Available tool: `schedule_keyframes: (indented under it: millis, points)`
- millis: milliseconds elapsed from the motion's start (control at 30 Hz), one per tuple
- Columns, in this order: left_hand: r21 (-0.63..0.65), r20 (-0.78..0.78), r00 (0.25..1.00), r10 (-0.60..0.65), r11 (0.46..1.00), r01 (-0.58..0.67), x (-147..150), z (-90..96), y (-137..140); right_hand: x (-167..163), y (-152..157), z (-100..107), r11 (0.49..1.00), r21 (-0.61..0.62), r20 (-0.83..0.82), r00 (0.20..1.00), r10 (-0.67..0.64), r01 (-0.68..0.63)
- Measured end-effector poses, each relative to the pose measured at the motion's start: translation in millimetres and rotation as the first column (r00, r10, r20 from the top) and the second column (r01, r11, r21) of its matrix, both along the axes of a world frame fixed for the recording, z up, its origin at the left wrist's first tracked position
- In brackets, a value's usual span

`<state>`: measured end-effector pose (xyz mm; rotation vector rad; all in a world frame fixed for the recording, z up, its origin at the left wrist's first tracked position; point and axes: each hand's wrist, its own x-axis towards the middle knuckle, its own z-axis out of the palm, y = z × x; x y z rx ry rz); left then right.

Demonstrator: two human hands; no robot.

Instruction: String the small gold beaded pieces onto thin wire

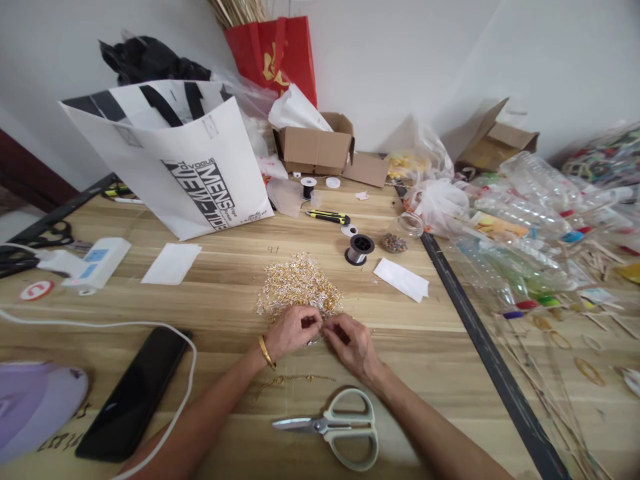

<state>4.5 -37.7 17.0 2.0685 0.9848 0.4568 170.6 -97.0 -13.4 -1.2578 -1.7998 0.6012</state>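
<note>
A spread pile of small gold and silver beads [290, 283] lies on the wooden table in front of me. At its near edge my left hand [296, 329], with a gold bangle on the wrist, has its thumb and fingers pinched together. Close beside it my right hand [351, 343] is pinched too, fingertips almost meeting the left ones. Whatever is between the fingers is too small to make out. Below the hands lies a thin gold chain [295, 379]. Nearer still are open-bladed scissors [345, 427] with pale handles, untouched.
Beyond the beads sit a wire spool [359, 251], a yellow-black box cutter [327, 217], a bead jar [400, 237] and folded paper [403, 279]. On the left are a phone [135, 393], a white cable and a white paper bag [200, 173]. Plastic bottles [540, 200] crowd the right.
</note>
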Motion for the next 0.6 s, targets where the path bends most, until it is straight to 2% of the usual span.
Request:
schedule_keyframes:
  millis: [300,433,600]
  points:
    - [-0.062,0.095,0.989,0.114,0.992,-0.108,-3.2,-2.6,-2.4,-0.1,-1.2,0.2,1.000,0.004,-0.001,1.000,-0.019,0.019]
    - [-0.078,0.119,0.990,0.080,0.994,-0.071,-2.6,-5.9,-2.7,-0.4,-1.6,-0.1,1.000,0.008,-0.005,1.000,-0.009,0.009]
    - [-0.056,0.078,0.996,0.038,0.998,-0.033,-0.2,-5.6,-3.3,-0.8,-1.8,0.3,1.000,0.017,0.001,1.000,0.004,-0.004]
